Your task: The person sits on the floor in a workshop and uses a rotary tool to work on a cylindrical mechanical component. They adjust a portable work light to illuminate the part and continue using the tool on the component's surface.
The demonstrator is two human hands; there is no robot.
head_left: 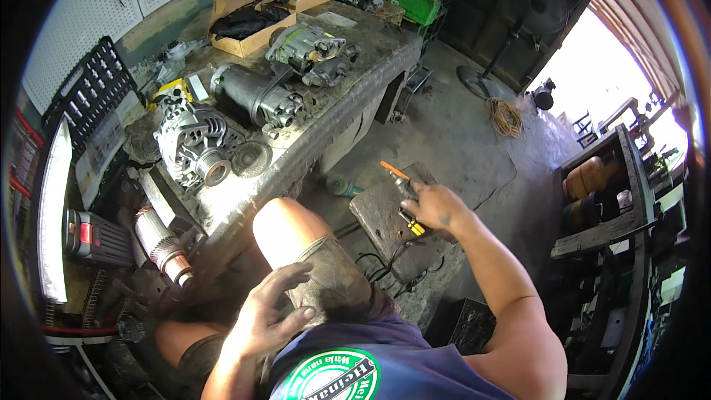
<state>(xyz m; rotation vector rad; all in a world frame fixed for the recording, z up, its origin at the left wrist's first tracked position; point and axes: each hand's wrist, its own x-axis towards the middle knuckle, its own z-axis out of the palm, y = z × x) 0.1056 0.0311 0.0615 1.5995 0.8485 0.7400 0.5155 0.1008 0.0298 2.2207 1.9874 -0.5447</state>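
My right hand reaches down to a low, worn stool top, its fingers curled around the grey end of an orange-handled tool. Its exact kind is partly hidden by the fingers. Just beside that hand lies a yellow-and-black screwdriver. Above my lap my left hand is raised with nothing in it, thumb and fingers apart. To the left, on the workbench, sit an alternator, a loose round metal part and a black cylindrical starter motor.
Farther back on the bench are a greenish metal assembly, open cardboard boxes and a green crate. A copper-wound armature lies near left. Cables trail by the stool; a shelf stands right.
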